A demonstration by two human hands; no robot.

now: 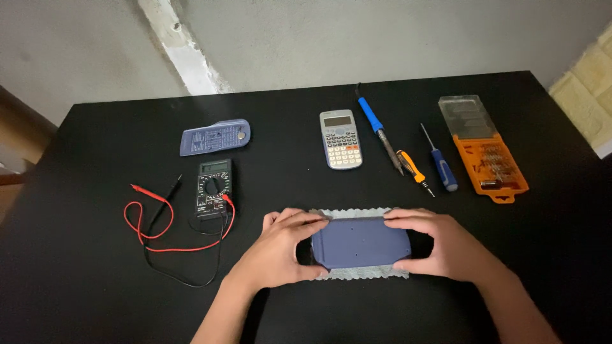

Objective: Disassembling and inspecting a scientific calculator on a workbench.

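On the black desk [76, 267], far left, red and black probe leads [150, 223] coil loosely beside a black multimeter [213, 188]; above it lies a blue-grey slide cover [215, 137]. At the centre the left hand [280, 248] and the right hand [443, 245] each hold one short end of a blue-grey calculator body [360, 243], which lies back-up and lengthwise on a white scalloped cloth [366, 272]; a second, grey calculator [340, 139] lies face-up further back. To the right come a blue-handled soldering iron [379, 130], an orange screwdriver [413, 169], a blue screwdriver [441, 162] and an orange bit case [488, 153] with its clear lid open.

In my judgement the body could slide with the cloth if either hand pushes sideways; uneven pressure might also strain the casing.

Each grip is partly closed, grasping the body's end with the fingers curled over the far edge and the thumb at the near edge.
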